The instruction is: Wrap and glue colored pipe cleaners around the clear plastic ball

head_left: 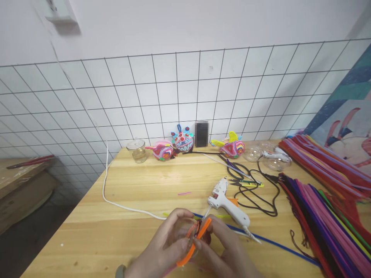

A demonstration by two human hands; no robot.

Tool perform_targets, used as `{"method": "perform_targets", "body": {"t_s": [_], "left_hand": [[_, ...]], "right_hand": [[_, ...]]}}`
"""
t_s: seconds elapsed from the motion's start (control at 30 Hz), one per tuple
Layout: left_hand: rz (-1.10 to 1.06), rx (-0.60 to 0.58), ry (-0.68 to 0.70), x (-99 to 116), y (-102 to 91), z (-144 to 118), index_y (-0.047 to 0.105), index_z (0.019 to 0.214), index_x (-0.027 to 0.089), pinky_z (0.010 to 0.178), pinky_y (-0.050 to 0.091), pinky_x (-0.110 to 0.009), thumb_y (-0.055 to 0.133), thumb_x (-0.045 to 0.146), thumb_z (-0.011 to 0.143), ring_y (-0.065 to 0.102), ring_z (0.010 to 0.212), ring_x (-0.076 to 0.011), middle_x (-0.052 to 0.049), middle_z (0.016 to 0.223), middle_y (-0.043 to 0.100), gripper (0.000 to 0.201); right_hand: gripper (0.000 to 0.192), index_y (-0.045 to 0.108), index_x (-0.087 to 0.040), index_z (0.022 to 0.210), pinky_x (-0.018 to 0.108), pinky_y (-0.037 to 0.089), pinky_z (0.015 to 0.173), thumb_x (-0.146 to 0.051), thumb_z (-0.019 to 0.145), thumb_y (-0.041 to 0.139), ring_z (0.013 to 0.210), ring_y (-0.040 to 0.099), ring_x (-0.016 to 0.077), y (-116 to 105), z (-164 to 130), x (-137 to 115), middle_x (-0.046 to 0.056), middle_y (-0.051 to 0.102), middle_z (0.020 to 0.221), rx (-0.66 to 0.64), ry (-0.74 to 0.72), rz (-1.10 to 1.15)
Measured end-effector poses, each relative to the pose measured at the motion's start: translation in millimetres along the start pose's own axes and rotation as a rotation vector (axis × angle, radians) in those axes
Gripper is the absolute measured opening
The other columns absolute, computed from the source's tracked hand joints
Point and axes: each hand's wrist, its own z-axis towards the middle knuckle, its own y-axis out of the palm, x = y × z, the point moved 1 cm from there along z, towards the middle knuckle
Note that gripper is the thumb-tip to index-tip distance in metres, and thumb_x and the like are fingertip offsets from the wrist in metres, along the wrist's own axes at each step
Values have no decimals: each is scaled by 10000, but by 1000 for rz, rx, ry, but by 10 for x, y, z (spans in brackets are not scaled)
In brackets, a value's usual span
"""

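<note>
2 hands low at the near edge of the worktop point(121, 193), both on 1 item. My left hand point(162, 247) cups a clear plastic ball point(185, 235) from the left, fingers curled round it, thumb across its front. My right hand point(226, 251) closes in from the right, fingertips pinching an orange pipe cleaner point(193, 241) that runs over the ball's front, bent and slanting from upper right to lower left. Both hands gripping; ball held just above the wood, nearest me.

Just beyond the hands: white glue gun point(227, 202) lying on its side, nozzle toward me, black cord point(261, 193) looping off behind it. Blue pipe cleaner point(275, 243) lies flat on the wood, running right from under the hands. White cable point(116, 200) trails off the left edge toward the wall.

Right side: big pile of pipe cleaners point(324, 208), red, purple, pink, black, green.

Back edge, along the tiled wall point(174, 88): glass jar with lid point(137, 150), 3 colourful finished figures point(184, 141), then spare clear ball halves point(262, 154) to the right. Small scissors point(242, 179) sit inside the cord loop.
</note>
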Motion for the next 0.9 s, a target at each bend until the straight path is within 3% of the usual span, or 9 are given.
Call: {"method": "perform_targets", "body": {"t_s": [0.27,0.47,0.7,0.9], "left_hand": [[311,37,-4,30,-32,-14,448,1243,257,964,447,-459,719,202,779,596,1131,-274,-118,1224,611,540],[389,121,-64,25,-37,-16,420,1299,254,966,459,-447,701,95,708,611,1105,-264,-103,1232,618,674],[399,211,-68,12,-22,-10,372,1329,248,948,478,-429,699,56,657,660,984,-234,-107,1212,631,771],[360,214,-69,63,3,-20,293,1427,299,1022,438,-465,735,93,676,559,1221,-284,-104,1293,603,896]], "right_hand": [[177,551,-218,847,283,469,681,-327,960,471,735,557,175,-3,-21,34,13,562,786,25,19,36],[72,584,-271,942,276,513,719,-277,944,513,769,579,172,-38,0,-36,-3,584,843,71,-32,84],[217,582,-320,1124,309,501,967,-232,928,553,1086,594,200,-11,-33,46,45,582,1170,169,-106,71],[272,563,-321,1220,301,448,1044,-245,963,511,1269,496,207,10,-49,125,72,511,1329,216,-261,-46]]}}
